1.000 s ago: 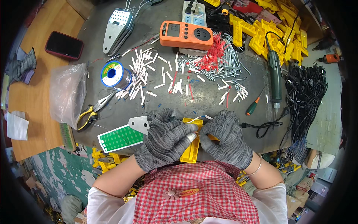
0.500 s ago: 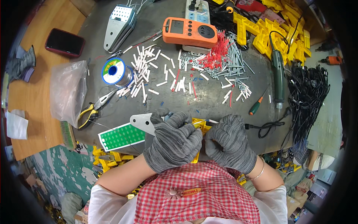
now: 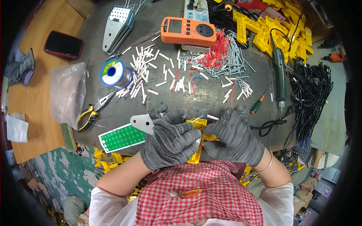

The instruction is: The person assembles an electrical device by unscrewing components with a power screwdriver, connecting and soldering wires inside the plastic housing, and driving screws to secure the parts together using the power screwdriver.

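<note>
lying open at lower centre, the yellow casing (image 3: 195,157) looks unfinished to me, a white sleeve (image 3: 212,117) by its top end; the left hand (image 3: 169,140) clasps it, the right hand's (image 3: 238,140) thumb and fingers parted.

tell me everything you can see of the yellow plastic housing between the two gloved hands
The yellow plastic housing is long and narrow, with raised edges around a recessed inside. Its near end points toward the person's body, its far end away. The gloved left hand lies over its left side, hiding much of the middle; the gloved right hand is close on its right, contact unclear.
</note>
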A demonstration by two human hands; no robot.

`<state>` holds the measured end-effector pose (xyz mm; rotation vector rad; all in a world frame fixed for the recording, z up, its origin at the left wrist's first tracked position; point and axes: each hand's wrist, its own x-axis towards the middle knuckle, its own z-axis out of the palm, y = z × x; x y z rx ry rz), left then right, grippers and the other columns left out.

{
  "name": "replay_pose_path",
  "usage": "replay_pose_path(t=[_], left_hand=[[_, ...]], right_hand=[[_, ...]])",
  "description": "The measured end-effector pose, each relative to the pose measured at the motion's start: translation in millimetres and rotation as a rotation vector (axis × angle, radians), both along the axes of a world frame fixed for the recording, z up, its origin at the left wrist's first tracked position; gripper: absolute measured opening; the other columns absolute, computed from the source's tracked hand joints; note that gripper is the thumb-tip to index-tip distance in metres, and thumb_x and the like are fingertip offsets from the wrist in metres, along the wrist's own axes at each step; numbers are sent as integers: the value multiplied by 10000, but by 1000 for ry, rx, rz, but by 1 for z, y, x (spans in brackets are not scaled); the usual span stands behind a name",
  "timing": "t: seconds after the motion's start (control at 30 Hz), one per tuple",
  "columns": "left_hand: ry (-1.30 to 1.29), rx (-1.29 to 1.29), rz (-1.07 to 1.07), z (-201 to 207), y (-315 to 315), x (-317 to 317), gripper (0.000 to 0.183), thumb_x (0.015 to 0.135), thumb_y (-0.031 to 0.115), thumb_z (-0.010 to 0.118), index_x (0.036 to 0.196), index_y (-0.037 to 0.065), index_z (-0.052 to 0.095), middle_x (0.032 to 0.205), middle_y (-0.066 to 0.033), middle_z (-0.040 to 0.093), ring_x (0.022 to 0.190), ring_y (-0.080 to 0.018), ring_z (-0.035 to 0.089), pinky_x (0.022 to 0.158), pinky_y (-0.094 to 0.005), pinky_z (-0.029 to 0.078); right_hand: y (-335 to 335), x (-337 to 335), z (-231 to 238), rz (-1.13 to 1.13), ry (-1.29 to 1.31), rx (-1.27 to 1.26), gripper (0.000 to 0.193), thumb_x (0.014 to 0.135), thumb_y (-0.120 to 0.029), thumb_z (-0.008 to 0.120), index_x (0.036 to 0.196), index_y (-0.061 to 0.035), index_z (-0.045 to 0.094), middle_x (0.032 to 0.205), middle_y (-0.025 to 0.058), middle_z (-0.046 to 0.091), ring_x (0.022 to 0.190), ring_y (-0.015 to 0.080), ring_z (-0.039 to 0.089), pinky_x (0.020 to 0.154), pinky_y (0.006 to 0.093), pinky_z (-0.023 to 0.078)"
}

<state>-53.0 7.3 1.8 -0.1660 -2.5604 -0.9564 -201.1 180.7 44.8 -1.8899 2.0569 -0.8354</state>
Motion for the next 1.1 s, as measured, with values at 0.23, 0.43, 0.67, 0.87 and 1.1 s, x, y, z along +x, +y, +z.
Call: replay_pose_path(t=[0.23, 0.43, 0.67, 0.87, 1.1], left_hand=[[166, -438, 69, 3, 9, 11, 171, 689, 286, 690, 840, 210, 716, 821, 67, 678, 964, -180, 649, 862, -604, 332], [39, -220, 98, 9, 1, 8, 234, 664, 345, 701, 851, 206, 720, 840, 39, 700, 990, -209, 651, 902, -593, 303], [38, -349, 104, 16, 9, 11, 175, 686, 306, 701, 842, 230, 723, 921, 51, 698, 1026, -195, 621, 921, -578, 304], [-127, -218, 128, 36, -36, 25, 508, 649, 294, 784, 1129, 196, 647, 1134, -38, 621, 1115, -278, 524, 985, -475, 319], [-304, -351, 63, 29, -67, 28, 589, 658, 268, 775, 1219, 190, 613, 1281, -100, 581, 1176, -342, 500, 976, -561, 314]], right_hand=[[-4, -1, -18, -54, -371, 38, 202, 737, -226, 711, 913, -130, 697, 812, 5, 618, 800, 225, 588, 695, 433, 373], [3, 3, 11, 139, 394, -16, 176, 736, -215, 677, 887, -127, 692, 871, 14, 643, 764, 197, 608, 641, 390, 420], [-3, 19, 13, -104, 379, 17, 196, 691, -194, 702, 870, -119, 677, 843, 21, 600, 770, 224, 596, 628, 414, 399], [7, -26, 29, -377, -9, -17, 449, 652, -234, 777, 1059, -98, 649, 1030, 145, 590, 896, 354, 581, 815, 465, 448], [-129, -159, 9, -590, -108, -218, 634, 868, -211, 710, 1401, -64, 399, 1198, 182, 635, 1068, 237, 635, 933, 360, 488]])
